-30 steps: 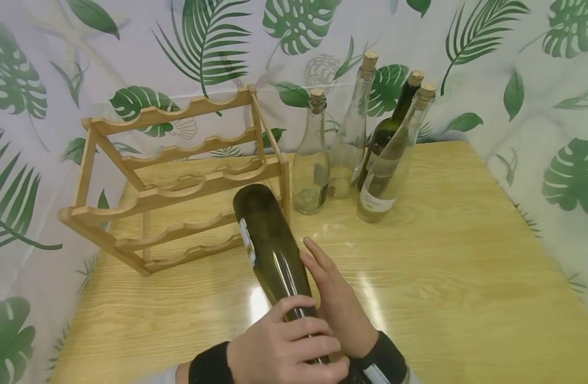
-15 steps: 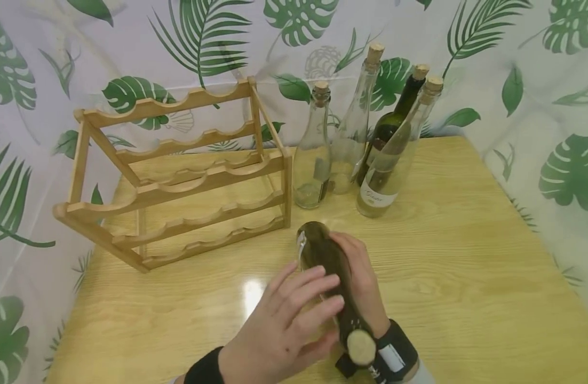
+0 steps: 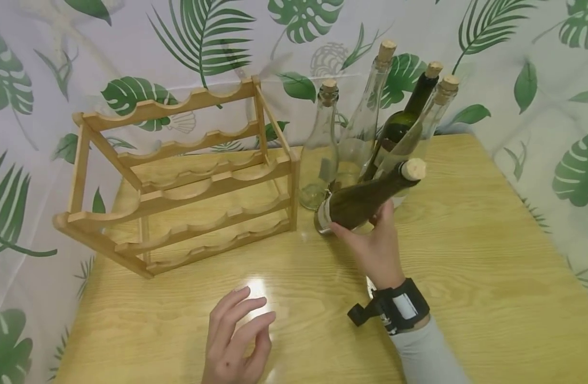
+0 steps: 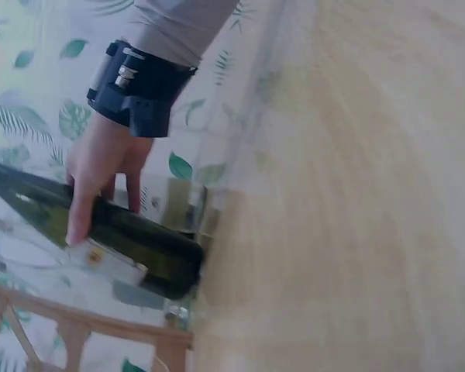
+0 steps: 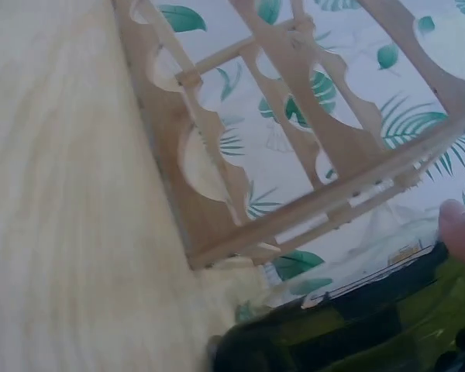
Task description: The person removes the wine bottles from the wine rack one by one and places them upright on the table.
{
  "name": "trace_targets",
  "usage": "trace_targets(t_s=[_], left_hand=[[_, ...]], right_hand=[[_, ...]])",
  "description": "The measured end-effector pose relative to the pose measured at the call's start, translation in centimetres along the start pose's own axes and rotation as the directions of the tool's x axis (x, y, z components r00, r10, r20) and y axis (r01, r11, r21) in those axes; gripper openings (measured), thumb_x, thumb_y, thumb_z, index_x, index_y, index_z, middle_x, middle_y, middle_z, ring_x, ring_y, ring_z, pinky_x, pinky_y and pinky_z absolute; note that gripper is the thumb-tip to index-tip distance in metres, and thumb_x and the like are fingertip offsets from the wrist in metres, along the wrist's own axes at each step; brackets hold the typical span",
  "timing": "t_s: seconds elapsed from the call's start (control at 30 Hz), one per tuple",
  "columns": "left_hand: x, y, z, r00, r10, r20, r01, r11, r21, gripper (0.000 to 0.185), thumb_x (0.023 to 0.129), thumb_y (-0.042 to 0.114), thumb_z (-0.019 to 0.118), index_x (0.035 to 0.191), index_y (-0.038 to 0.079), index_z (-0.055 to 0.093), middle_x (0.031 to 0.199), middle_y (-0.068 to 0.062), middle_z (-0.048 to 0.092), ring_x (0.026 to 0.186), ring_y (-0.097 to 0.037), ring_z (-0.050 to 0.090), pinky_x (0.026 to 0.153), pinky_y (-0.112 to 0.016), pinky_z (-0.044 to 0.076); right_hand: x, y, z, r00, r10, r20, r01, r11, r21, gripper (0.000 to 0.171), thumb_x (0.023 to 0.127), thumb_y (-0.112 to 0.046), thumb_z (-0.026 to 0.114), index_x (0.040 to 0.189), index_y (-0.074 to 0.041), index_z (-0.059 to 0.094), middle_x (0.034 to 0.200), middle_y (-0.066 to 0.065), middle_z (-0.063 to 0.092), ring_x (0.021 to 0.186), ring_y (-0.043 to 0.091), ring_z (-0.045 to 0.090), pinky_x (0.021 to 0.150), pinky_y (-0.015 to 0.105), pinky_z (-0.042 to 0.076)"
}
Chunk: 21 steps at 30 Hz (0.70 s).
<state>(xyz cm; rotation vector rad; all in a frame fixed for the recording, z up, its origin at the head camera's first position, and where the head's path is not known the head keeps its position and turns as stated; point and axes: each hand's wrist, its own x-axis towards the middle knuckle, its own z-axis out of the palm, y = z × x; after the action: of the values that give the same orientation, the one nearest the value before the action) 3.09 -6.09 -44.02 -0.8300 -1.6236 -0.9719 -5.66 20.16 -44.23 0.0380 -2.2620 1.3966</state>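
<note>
My right hand [image 3: 378, 253] grips a corked dark green wine bottle [image 3: 361, 201] around its body. The bottle leans, its neck and cork [image 3: 414, 169] pointing up to the right and its base low over the table, near the rack's right front corner. In the left wrist view, a pale label shows on the green bottle [image 4: 159, 252] beneath the gripping fingers. The right wrist view has the bottle's dark base end [image 5: 333, 329] and a fingertip [image 5: 459, 232] on it. My left hand [image 3: 236, 338] hovers over the table's front, fingers loosely bent, holding nothing.
A wooden wine rack [image 3: 294, 194] with scalloped rails stands at the left. Behind the held bottle stand corked bottles: a short clear one [image 3: 318, 152], a tall clear one [image 3: 363, 128], a dark green one [image 3: 416, 98] and another clear one [image 3: 433, 112]. Leaf-printed cloth hangs behind.
Both hands were at the green bottle near the table's front. The left hand has let go and drawn back leftward; the right hand has carried the bottle toward the standing bottles, turning its neck up.
</note>
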Motion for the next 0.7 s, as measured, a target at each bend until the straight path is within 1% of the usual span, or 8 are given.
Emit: trace_targets(t_s=[0.03, 0.1, 0.2, 0.33, 0.43, 0.53, 0.63, 0.7], left_hand=[[-0.4, 0.2, -0.2, 0.999, -0.036, -0.003, 0.036, 0.999, 0.004, 0.023, 0.103, 0.004, 0.056, 0.085, 0.0, 0.068, 0.093, -0.018, 0.069, 0.119, -0.029, 0.063, 0.118, -0.03, 0.045], [-1.2, 0.6, -0.5, 0.996, -0.094, -0.007, 0.094, 0.996, 0.008, 0.024, 0.104, 0.006, 0.057, 0.085, -0.002, 0.068, 0.094, -0.019, 0.069, 0.124, -0.027, 0.062, 0.118, -0.028, 0.045], [-2.3, 0.9, -0.8, 0.987, -0.158, 0.014, 0.158, 0.987, 0.003, 0.025, 0.105, 0.008, 0.057, 0.087, -0.003, 0.069, 0.098, -0.02, 0.069, 0.13, -0.025, 0.059, 0.119, -0.027, 0.044], [-3.8, 0.9, -0.7, 0.974, -0.214, 0.078, 0.216, 0.976, -0.01, 0.025, 0.106, 0.011, 0.056, 0.094, -0.004, 0.072, 0.106, -0.021, 0.069, 0.13, -0.029, 0.059, 0.12, -0.028, 0.042], [-4.9, 0.8, -0.5, 0.958, -0.251, 0.14, 0.25, 0.968, 0.02, 0.027, 0.108, 0.014, 0.054, 0.1, -0.003, 0.073, 0.111, -0.02, 0.069, 0.13, -0.03, 0.059, 0.122, -0.027, 0.04], [-5.9, 0.7, -0.4, 0.946, -0.273, 0.176, 0.266, 0.962, 0.063, 0.029, 0.109, 0.018, 0.052, 0.104, -0.002, 0.073, 0.113, -0.019, 0.069, 0.131, -0.03, 0.058, 0.123, -0.026, 0.037], [-6.4, 0.5, -0.6, 0.948, -0.267, 0.171, 0.258, 0.964, 0.07, 0.029, 0.108, 0.018, 0.052, 0.104, -0.002, 0.074, 0.113, -0.019, 0.069, 0.131, -0.029, 0.058, 0.122, -0.026, 0.037], [-6.3, 0.3, -0.7, 0.95, -0.257, 0.176, 0.247, 0.966, 0.075, 0.029, 0.108, 0.017, 0.053, 0.105, -0.002, 0.074, 0.113, -0.019, 0.07, 0.129, -0.032, 0.059, 0.123, -0.028, 0.037]], right_hand=[[0.3, 0.1, -0.2, 1.0, 0.022, -0.004, -0.022, 1.0, -0.02, 0.089, 0.077, -0.013, 0.094, 0.15, -0.019, 0.043, 0.137, 0.005, 0.061, 0.123, 0.017, 0.059, 0.101, 0.039, 0.051], [1.0, 0.2, -0.7, 0.999, 0.042, -0.003, -0.042, 0.997, -0.064, 0.084, 0.079, -0.017, 0.093, 0.149, -0.017, 0.046, 0.137, 0.008, 0.058, 0.123, 0.019, 0.057, 0.1, 0.043, 0.05], [1.8, 0.2, -1.1, 0.999, 0.042, -0.011, -0.043, 0.99, -0.136, 0.077, 0.082, -0.023, 0.092, 0.146, -0.011, 0.05, 0.136, 0.014, 0.052, 0.121, 0.025, 0.054, 0.096, 0.042, 0.05], [2.9, 0.4, -1.1, 0.999, 0.022, -0.04, -0.03, 0.978, -0.205, 0.085, 0.083, -0.026, 0.091, 0.153, -0.01, 0.046, 0.138, 0.018, 0.051, 0.12, 0.028, 0.053, 0.095, 0.041, 0.048], [3.5, 0.5, -0.8, 0.999, -0.016, -0.045, 0.005, 0.97, -0.243, 0.095, 0.084, -0.024, 0.09, 0.161, -0.01, 0.037, 0.143, 0.02, 0.054, 0.122, 0.032, 0.057, 0.096, 0.045, 0.051], [3.7, 0.6, -0.6, 0.999, -0.038, -0.032, 0.029, 0.969, -0.247, 0.096, 0.086, -0.021, 0.088, 0.162, -0.008, 0.032, 0.149, 0.022, 0.052, 0.128, 0.035, 0.058, 0.101, 0.049, 0.055], [2.9, 0.4, -0.8, 0.999, -0.044, -0.027, 0.037, 0.974, -0.221, 0.093, 0.09, -0.016, 0.084, 0.163, -0.007, 0.028, 0.159, 0.019, 0.043, 0.14, 0.034, 0.052, 0.111, 0.05, 0.052], [1.6, 0.1, -1.3, 0.995, -0.088, -0.049, 0.077, 0.979, -0.191, 0.09, 0.091, -0.008, 0.081, 0.163, -0.006, 0.028, 0.163, 0.018, 0.037, 0.146, 0.034, 0.045, 0.117, 0.047, 0.047]])
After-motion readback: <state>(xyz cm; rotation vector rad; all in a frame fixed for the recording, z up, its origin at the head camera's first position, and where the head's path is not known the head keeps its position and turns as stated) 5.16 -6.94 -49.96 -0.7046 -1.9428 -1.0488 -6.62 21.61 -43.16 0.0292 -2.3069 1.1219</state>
